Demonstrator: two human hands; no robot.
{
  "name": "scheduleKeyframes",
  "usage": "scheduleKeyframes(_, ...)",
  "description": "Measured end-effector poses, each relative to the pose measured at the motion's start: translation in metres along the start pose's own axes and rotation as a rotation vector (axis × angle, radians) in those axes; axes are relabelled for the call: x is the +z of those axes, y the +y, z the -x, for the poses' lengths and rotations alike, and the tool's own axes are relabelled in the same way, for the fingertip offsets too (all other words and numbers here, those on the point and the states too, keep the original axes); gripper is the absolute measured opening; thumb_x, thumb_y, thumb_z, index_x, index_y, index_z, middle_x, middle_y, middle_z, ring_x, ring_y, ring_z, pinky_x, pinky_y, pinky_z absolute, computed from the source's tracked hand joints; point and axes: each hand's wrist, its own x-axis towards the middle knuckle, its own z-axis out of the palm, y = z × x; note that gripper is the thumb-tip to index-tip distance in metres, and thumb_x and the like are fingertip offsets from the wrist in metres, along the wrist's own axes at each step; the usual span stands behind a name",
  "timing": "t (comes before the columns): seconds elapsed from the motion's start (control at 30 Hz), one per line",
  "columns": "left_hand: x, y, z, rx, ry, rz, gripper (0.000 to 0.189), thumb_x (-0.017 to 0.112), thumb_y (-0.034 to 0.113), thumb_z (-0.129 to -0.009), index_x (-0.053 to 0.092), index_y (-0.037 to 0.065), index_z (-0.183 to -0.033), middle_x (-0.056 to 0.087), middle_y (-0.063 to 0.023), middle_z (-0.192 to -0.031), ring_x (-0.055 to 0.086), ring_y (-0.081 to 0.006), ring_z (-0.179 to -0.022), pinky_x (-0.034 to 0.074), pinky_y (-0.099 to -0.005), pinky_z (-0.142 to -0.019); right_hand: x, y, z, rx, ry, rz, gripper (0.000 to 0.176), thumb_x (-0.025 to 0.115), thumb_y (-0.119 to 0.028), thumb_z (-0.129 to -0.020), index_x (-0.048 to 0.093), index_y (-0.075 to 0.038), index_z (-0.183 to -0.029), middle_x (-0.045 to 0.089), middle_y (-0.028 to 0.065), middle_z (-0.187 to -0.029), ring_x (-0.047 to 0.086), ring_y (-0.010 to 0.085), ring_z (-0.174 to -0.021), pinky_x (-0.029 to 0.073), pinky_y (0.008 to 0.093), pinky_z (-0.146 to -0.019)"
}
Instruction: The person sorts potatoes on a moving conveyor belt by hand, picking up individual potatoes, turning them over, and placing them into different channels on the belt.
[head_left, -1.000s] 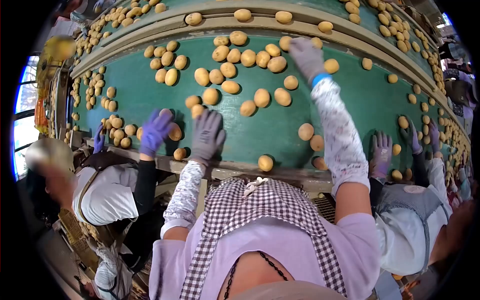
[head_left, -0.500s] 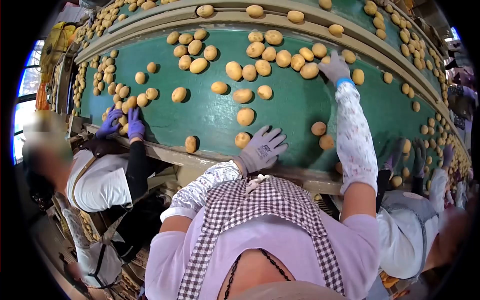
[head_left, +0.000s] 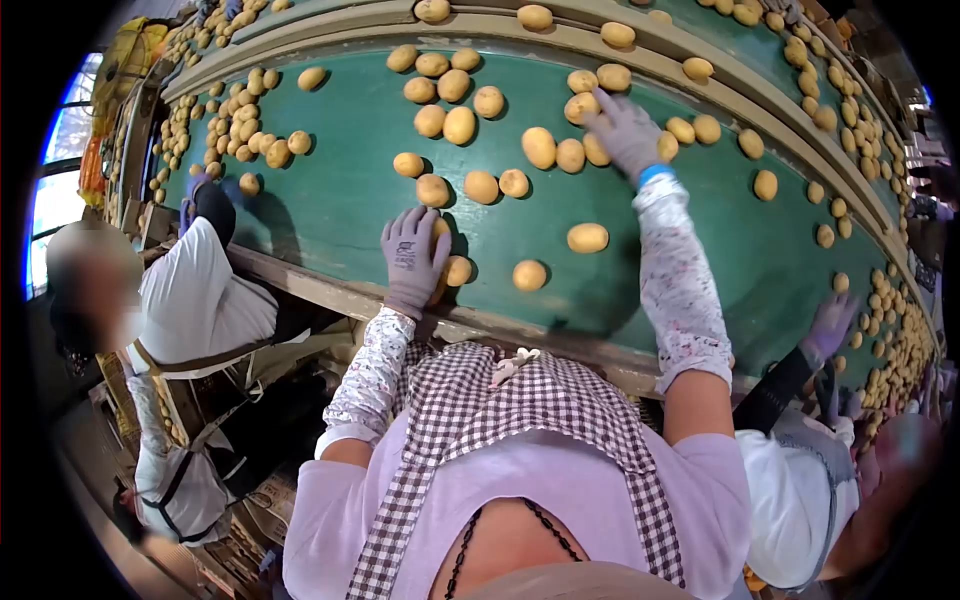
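Along the belt's (head_left: 335,205) near edge, our left hand (head_left: 412,255) lies flat and outstretched, right up against a few potatoes (head_left: 457,270). More potatoes sit loose across the belt's middle. Toward the belt's far side, our right hand (head_left: 628,138) reaches over others; we cannot tell whether it grips one. Single potatoes line the belt's far ledge (head_left: 575,35).

Lone head view, forward and down, apron (head_left: 535,405) near, green belt (head_left: 340,220) beyond.
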Motion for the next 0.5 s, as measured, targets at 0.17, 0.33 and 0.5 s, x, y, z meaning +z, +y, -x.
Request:
scheduleKeyframes(0.17, -0.025, 0.011, -0.006, 0.04, 0.083, 0.179, 0.06, 0.073, 0.032, -0.095, 0.057, 0.005, -0.146, 0.056, -0.02, -0.15, 0.053, -0.0399, -0.138, 0.038, -0.0552, -0.115, 0.02, -0.121, 0.074, -0.305, -0.366, -0.343, 0.045, 0.066, -0.043, -0.097, 0.068, -0.023, -0.138, 0.058, 0.0117, -0.148, 0.05, 0.039, -0.137, 0.037, 0.0584, -0.112)
scheduleKeyframes(0.33, -0.018, 0.04, -0.004, 0.382, -0.211, 0.289, 0.065, 0.071, 0.04, -0.092, 0.058, 0.014, -0.151, 0.054, -0.0125, -0.156, 0.047, -0.0384, -0.146, 0.032, -0.0593, -0.12, 0.025, -0.08, 0.101, -0.08, 0.206, 0.263, 0.051, 0.069, -0.035, -0.096, 0.063, -0.011, -0.14, 0.062, 0.021, -0.137, 0.059, 0.0411, -0.125, 0.045, 0.0522, -0.107)
scheduleKeyframes(0.5, -0.019, 0.0, 0.013, 0.561, -0.365, 0.112, 0.065, 0.072, 0.043, -0.089, 0.06, 0.017, -0.147, 0.054, -0.0098, -0.155, 0.044, -0.0346, -0.149, 0.03, -0.0637, -0.119, 0.002, -0.12, 0.144, -0.146, -0.483, -0.583, 0.044, 0.067, -0.035, -0.098, 0.067, -0.011, -0.135, 0.065, 0.0164, -0.138, 0.061, 0.0373, -0.13, 0.046, 0.0484, -0.107)
